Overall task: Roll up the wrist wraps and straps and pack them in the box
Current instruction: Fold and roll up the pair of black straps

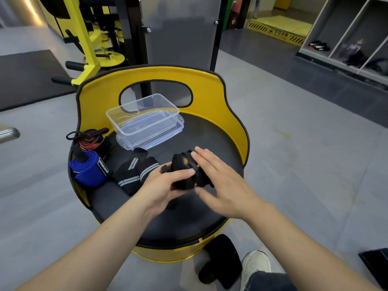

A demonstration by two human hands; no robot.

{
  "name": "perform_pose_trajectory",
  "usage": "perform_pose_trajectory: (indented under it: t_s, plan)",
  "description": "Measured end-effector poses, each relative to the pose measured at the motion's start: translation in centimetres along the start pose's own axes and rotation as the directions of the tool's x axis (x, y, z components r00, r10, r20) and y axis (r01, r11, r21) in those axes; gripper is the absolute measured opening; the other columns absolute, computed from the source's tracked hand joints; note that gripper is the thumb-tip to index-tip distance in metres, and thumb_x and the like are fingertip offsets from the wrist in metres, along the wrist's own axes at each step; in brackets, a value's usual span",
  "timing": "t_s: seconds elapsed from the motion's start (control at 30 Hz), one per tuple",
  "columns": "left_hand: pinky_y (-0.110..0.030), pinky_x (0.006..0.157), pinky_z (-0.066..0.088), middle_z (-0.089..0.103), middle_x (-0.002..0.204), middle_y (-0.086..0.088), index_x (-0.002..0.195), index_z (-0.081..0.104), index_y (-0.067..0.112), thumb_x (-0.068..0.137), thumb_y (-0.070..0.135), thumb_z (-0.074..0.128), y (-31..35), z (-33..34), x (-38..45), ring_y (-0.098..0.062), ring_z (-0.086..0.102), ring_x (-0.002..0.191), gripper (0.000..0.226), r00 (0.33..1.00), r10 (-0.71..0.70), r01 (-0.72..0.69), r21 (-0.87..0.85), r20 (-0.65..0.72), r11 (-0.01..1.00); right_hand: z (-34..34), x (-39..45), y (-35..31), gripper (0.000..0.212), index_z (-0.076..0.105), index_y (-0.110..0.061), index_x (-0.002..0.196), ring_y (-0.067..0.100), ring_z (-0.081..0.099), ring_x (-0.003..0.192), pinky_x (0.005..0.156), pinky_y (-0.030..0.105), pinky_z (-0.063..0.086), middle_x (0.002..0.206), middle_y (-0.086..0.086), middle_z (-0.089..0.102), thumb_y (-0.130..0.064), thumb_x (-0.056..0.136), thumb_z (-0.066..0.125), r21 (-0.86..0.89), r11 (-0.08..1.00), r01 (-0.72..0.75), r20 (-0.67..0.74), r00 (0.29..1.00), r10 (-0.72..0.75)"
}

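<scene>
Left hand (pixel 165 183) fingers pinching black wrap (pixel 189 171), gold letters unreadable, right hand (pixel 220 183) fingers spread on it

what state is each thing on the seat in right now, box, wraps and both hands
clear box: open, empty, standing on its lid.
lid: off, lying under the box.
black wrap: partly rolled, held between both hands.
left hand: grips the black wrap.
right hand: fingers straight, pressing on the black wrap.
grey-striped wraps: unrolled, lying on the seat.
blue wrap: loosely folded, outside the box.
red and black wrap: bundled, outside the box.
</scene>
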State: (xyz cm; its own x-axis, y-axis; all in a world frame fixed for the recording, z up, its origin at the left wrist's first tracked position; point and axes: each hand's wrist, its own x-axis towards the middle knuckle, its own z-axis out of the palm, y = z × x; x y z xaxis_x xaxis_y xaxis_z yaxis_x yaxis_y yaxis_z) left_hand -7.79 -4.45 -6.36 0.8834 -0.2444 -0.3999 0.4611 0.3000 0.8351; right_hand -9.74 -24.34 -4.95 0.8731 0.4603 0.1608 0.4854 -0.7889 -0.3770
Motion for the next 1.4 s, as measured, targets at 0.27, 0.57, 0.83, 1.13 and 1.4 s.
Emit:
perform_pose_trajectory:
  t_s: [0.27, 0.57, 0.83, 1.13, 1.4]
  plan:
    - [-0.049, 0.095, 0.06, 0.078, 0.113, -0.014, 0.12, 0.071, 0.009, 0.083, 0.01, 0.082, 0.9, 0.0, -0.7, -0.028, 0.076, 0.106, 0.039, 1.0, 0.012, -0.01, 0.07, -0.026, 0.997, 3.0, 1.3, -0.8, 0.087, 0.048, -0.008, 0.146, 0.024, 0.048, 0.134, 0.113, 0.035, 0.042, 0.144, 0.008, 0.054, -0.031, 0.073, 0.088, -0.113, 0.993, -0.033, -0.245, 0.97, 0.004]
    - [-0.029, 0.095, 0.055, 0.073, 0.116, 0.0, 0.154, 0.044, 0.021, 0.079, 0.009, 0.088, 1.0, -1.9, 0.0, -0.014, 0.074, 0.099, 0.087, 0.979, 0.197, -0.175, 0.302, -0.044, 0.937, 1.6, 3.3, -0.2, 0.064, 0.056, -0.033, 0.129, -0.004, 0.06, 0.115, 0.099, 0.022, 0.048, 0.122, -0.018, 0.065, -0.037, 0.074, 0.09, 0.586, 0.766, -0.263, -0.172, 0.884, 0.435]
    - [-0.04, 0.1, 0.057, 0.072, 0.129, -0.013, 0.133, 0.065, 0.011, 0.088, 0.026, 0.077, 2.7, -3.2, -1.0, -0.029, 0.07, 0.119, 0.05, 0.975, 0.154, -0.183, 0.177, 0.163, 0.967, 1.3, 3.9, -1.7, 0.059, 0.057, -0.007, 0.133, 0.027, 0.068, 0.117, 0.101, 0.035, 0.055, 0.122, 0.012, 0.073, -0.02, 0.081, 0.08, 0.953, 0.177, -0.246, 0.173, 0.921, 0.35]
    - [-0.039, 0.092, 0.06, 0.076, 0.118, -0.014, 0.123, 0.068, 0.009, 0.083, 0.022, 0.082, 2.5, -4.2, -1.8, -0.033, 0.073, 0.112, 0.044, 0.958, 0.277, -0.288, 0.23, 0.077, 0.93, 1.0, 4.6, -2.9, 0.045, 0.068, -0.012, 0.125, 0.018, 0.069, 0.115, 0.098, 0.027, 0.054, 0.12, 0.003, 0.075, -0.029, 0.084, 0.077, 0.902, 0.306, -0.305, 0.231, 0.939, 0.255]
    - [-0.038, 0.095, 0.059, 0.078, 0.116, -0.009, 0.121, 0.071, 0.012, 0.081, 0.021, 0.085, 2.5, -5.1, -2.7, -0.027, 0.074, 0.111, 0.043, 0.929, 0.368, -0.362, 0.285, 0.034, 0.888, 2.5, 5.1, -3.9, 0.046, 0.071, -0.007, 0.118, 0.031, 0.068, 0.116, 0.101, 0.036, 0.056, 0.118, 0.013, 0.075, -0.024, 0.076, 0.081, 0.938, 0.252, -0.24, 0.155, 0.936, 0.316]
